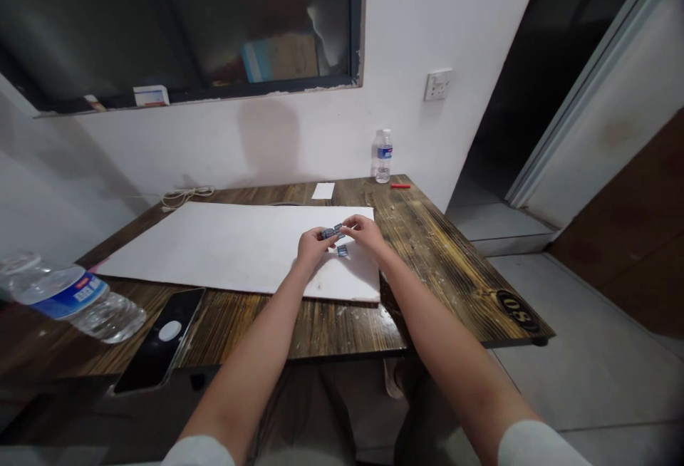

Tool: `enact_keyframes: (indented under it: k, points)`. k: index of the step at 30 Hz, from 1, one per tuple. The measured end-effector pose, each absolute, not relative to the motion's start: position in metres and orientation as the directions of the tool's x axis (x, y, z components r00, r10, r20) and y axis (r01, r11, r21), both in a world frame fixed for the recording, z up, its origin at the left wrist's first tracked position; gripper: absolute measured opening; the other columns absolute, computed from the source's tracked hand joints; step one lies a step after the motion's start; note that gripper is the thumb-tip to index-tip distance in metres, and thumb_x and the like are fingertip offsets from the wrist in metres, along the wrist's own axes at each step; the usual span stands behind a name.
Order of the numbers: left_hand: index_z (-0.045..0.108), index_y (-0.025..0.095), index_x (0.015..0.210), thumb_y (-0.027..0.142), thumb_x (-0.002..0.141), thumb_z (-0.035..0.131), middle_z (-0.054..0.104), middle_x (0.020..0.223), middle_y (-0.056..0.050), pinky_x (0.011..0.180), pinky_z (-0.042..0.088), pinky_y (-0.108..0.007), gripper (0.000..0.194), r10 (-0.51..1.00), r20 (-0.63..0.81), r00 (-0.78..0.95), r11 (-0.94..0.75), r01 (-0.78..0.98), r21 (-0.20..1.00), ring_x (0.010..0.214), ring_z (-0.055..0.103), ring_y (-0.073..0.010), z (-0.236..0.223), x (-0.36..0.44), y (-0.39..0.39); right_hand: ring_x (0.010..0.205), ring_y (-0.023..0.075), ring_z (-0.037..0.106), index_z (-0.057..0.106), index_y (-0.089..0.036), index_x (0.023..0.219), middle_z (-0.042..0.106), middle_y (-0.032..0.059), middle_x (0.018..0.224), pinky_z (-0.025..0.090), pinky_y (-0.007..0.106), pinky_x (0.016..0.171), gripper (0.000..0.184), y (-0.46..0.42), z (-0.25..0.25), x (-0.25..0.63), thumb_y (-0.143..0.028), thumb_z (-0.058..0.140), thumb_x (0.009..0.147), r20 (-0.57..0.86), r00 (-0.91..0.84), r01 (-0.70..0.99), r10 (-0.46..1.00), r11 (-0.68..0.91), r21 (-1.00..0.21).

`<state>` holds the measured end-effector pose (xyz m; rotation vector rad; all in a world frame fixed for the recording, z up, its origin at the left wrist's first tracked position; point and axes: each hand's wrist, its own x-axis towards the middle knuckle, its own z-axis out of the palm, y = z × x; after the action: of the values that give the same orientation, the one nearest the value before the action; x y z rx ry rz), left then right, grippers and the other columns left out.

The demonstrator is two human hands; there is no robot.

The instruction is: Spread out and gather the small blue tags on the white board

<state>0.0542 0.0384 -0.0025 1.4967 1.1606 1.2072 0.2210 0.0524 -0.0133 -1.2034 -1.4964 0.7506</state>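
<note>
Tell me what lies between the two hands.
In the head view, a small blue piece spans the gap between the left hand and the right hand; a second blue piece lies just below, on the white board.

White wall point(406, 24), dark window point(176, 24), wall socket point(438, 85), grey tile floor point(588, 359), wooden desk point(443, 288).

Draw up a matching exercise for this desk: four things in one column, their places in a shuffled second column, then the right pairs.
Things:
1. left hand
2. upright water bottle
3. black smartphone
4. loose blue piece

Places:
A. Lying on the white board, just below the hands
B. At the back edge of the wooden table, by the wall
C. On the held blue piece, alongside the right hand
D. Lying at the table's front left edge

Pairs: 1-C, 2-B, 3-D, 4-A
</note>
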Motion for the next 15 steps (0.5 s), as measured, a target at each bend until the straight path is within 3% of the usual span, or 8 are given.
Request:
enact_keyframes:
  k: [6,11,15]
  points:
    - [0.069,0.015,0.069,0.036,0.057,0.083,0.066,0.059,-0.004,0.052,0.042,-0.025,0.028,0.977,0.178,0.120,-0.194,0.134,0.972,0.055,0.060,-0.0146,-0.002,0.055,0.039,0.058,0.0114,0.054,0.067,-0.016,0.070,0.065,-0.0009,0.063,0.040,0.023,0.057,0.014,0.052,-0.011,0.226,-0.030,0.071,0.070,0.254,-0.009,0.326,0.967,0.243,-0.914]
    - [0.071,0.014,0.082,0.031,0.061,0.079,0.072,0.075,-0.007,0.049,0.038,-0.021,0.028,0.992,0.105,-0.065,-0.102,0.038,0.994,0.060,0.062,-0.0134,-0.008,0.052,0.049,0.054,0.0116,0.055,0.071,-0.015,0.067,0.066,0.0009,0.059,0.037,0.023,0.055,0.010,0.047,-0.004,0.238,-0.024,0.071,0.073,0.152,-0.004,0.464,0.988,0.136,-0.875]
    - [0.070,0.013,0.089,0.030,0.069,0.073,0.074,0.087,-0.010,0.051,0.039,-0.018,0.027,0.990,0.048,-0.131,-0.057,-0.067,0.996,0.067,0.065,-0.0125,-0.012,0.051,0.054,0.062,0.0129,0.060,0.072,-0.015,0.071,0.070,0.0021,0.066,0.039,0.022,0.059,0.005,0.040,-0.001,0.237,-0.016,0.075,0.068,0.138,-0.041,0.548,0.990,0.138,-0.825]
